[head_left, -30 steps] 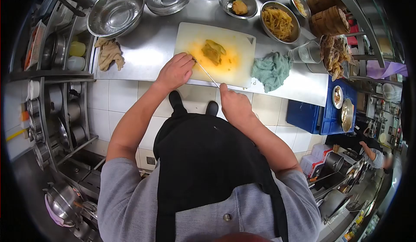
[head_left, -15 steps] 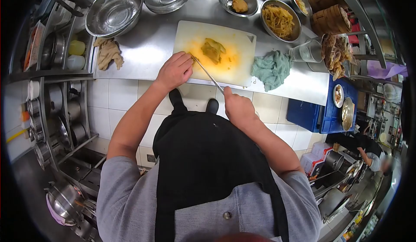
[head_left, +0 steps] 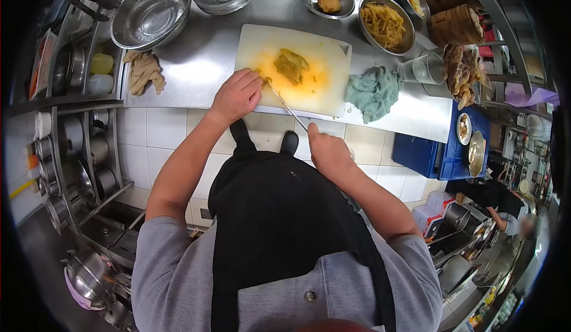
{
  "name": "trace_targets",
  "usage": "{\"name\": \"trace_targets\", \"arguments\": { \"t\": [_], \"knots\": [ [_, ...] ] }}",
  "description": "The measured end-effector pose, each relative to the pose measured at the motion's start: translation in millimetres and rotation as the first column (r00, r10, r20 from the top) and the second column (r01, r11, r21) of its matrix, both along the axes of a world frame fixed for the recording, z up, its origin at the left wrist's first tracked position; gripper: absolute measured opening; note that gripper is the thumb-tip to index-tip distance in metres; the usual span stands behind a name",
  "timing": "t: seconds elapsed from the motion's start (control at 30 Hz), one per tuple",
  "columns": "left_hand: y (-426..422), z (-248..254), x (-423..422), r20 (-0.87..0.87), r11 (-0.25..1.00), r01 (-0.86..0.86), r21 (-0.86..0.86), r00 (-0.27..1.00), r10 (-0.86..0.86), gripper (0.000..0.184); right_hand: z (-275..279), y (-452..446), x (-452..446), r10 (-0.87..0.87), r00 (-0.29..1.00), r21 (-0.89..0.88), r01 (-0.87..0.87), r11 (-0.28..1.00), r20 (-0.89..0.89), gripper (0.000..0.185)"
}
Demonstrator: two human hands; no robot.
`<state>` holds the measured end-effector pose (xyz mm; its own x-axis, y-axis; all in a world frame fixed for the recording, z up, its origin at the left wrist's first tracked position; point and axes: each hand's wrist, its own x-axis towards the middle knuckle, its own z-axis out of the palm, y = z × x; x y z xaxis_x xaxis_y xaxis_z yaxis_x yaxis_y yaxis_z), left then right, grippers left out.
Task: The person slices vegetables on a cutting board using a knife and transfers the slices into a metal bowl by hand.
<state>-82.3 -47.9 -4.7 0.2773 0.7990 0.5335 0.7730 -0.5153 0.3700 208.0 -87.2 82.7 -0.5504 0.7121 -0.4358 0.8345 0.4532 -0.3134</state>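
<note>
1. One hand, the right hand (head_left: pixel 329 152), is gripping the knife (head_left: pixel 288 107); the left hand (head_left: pixel 237 97) is bunching beside small pieces (head_left: pixel 266 78), its hold hidden.
2. Fingertips should be curling clear of the blade.
3. Yellow-green food (head_left: pixel 289 66) is lying on the cutting board (head_left: pixel 327 50), near the front edge of the surface (head_left: pixel 196 76).

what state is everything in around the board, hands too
cutting board, flat, stained yellow
knife, held, blade over the board
right hand, closed on the knife handle
left hand, fingers curled beside the knife
greenish food, heaped on the board
green cloth, crumpled
tan cloth, crumpled
strip bowl, upright, fairly full
</note>
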Motion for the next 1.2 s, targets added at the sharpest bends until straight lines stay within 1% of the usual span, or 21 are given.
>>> {"name": "trace_targets", "arguments": {
  "t": [0.03,0.1,0.17,0.3,0.37,0.5,0.57,0.7,0.77,0.9,0.97,1.07,1.2],
  "knots": [
    [0,0,-1,-0.015,1.0,0.01,0.006,1.0,-0.01,0.02,5,-1,3,-0.001,1.0,-0.025,0.001,1.0,0.016,0.022],
    [1,0,-2,-0.029,1.0,0.023,0.014,0.999,-0.022,0.02,8,2,1,-0.007,1.0,-0.007,0.007,1.0,-0.014,0.024],
    [1,1,-1,-0.017,1.0,0.03,0.003,0.999,-0.03,0.02,7,7,-10,-0.003,0.999,0.048,0.004,0.999,-0.032,0.023],
    [3,0,-1,-0.007,0.999,0.021,0.025,1.0,-0.021,0.02,-12,26,-41,0.008,0.998,0.027,-0.007,1.0,-0.054,0.023],
    [2,-1,-1,0.011,1.0,0.014,0.024,1.0,-0.015,0.02,-21,31,-54,0.009,0.999,0.053,-0.007,0.999,-0.04,0.024],
    [1,2,0,0.014,1.0,0.011,0.023,1.0,-0.011,0.019,-10,18,-37,-0.016,1.0,0.001,0.016,1.0,-0.022,0.028],
    [1,0,-1,-0.005,0.999,0.018,0.032,1.0,-0.018,0.018,-7,5,-13,-0.002,0.998,-0.001,0.002,1.0,0.064,0.032],
    [-2,3,0,0.02,1.0,-0.013,0.002,1.0,0.013,0.017,11,8,-5,0.029,0.998,-0.028,-0.028,0.999,0.061,0.034],
    [-1,2,-1,0.02,1.0,0.005,0.023,1.0,-0.005,0.017,11,12,-10,0.016,1.0,0.006,-0.016,1.0,0.016,0.038],
    [1,2,-2,0.025,0.999,0.017,0.036,1.0,-0.018,0.018,5,24,-32,0.022,1.0,-0.027,-0.021,0.999,0.022,0.036],
    [0,1,-2,0.021,1.0,0.017,0.011,1.0,-0.017,0.018,-4,31,-47,0.002,1.0,-0.044,-0.003,0.999,-0.022,0.033],
    [1,0,-1,0.024,1.0,0.008,0.027,1.0,-0.009,0.018,-14,39,-61,-0.009,1.0,-0.026,0.01,1.0,0.021,0.03],
    [0,-2,-2,0.032,0.999,-0.007,0.034,0.999,0.006,0.017,-3,14,-21,-0.006,1.0,-0.038,0.005,0.999,-0.007,0.029]
  ]
}}
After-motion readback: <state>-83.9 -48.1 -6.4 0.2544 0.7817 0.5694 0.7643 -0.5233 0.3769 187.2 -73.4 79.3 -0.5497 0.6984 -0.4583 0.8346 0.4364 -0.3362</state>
